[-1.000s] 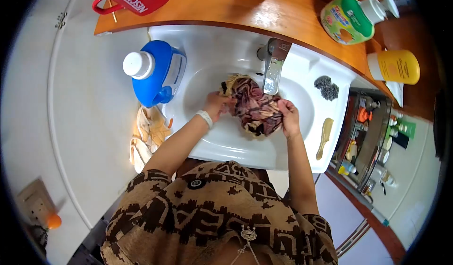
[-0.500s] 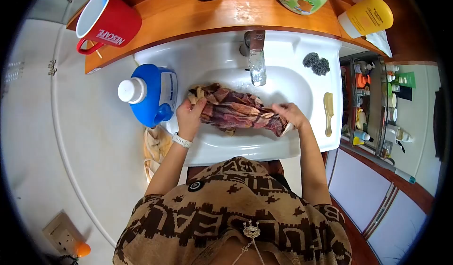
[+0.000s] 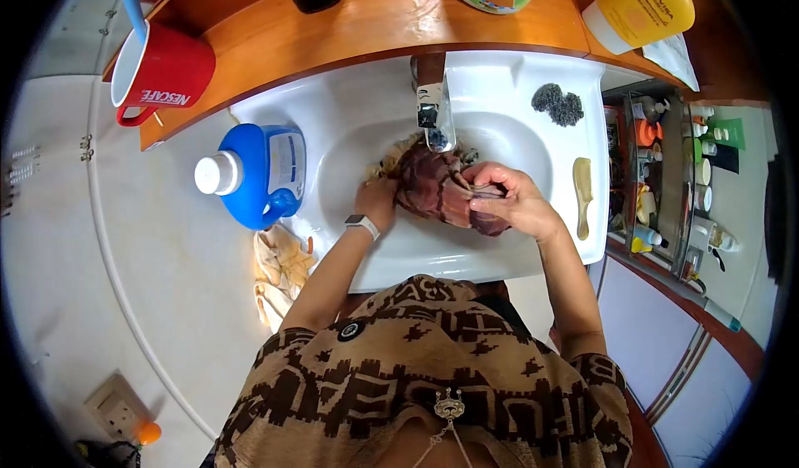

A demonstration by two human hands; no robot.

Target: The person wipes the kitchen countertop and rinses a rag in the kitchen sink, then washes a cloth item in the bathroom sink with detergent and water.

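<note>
A bunched dark red and brown patterned cloth (image 3: 437, 191) lies in the white sink (image 3: 533, 161), with its upper edge beneath the metal faucet (image 3: 430, 93). My right hand (image 3: 520, 203) pinches the cloth's right part between thumb and fingers. At its left end, my left hand (image 3: 379, 203) is closed on the fabric, its fingertips partly hidden by the folds. A paler, yellowish section of the cloth shows above my left hand.
A blue detergent bottle (image 3: 250, 176) stands on the sink's left ledge. On the right ledge lie a comb (image 3: 583, 197) and a dark mesh scrubber (image 3: 558, 105). The wooden shelf (image 3: 374, 39) holds a red mug (image 3: 171, 72) and a yellow-and-white tube (image 3: 641, 10).
The cloth was stretched lengthwise; now it is bunched shorter and sits under the faucet. My left hand has moved right and my right hand has shifted its hold on the cloth.
</note>
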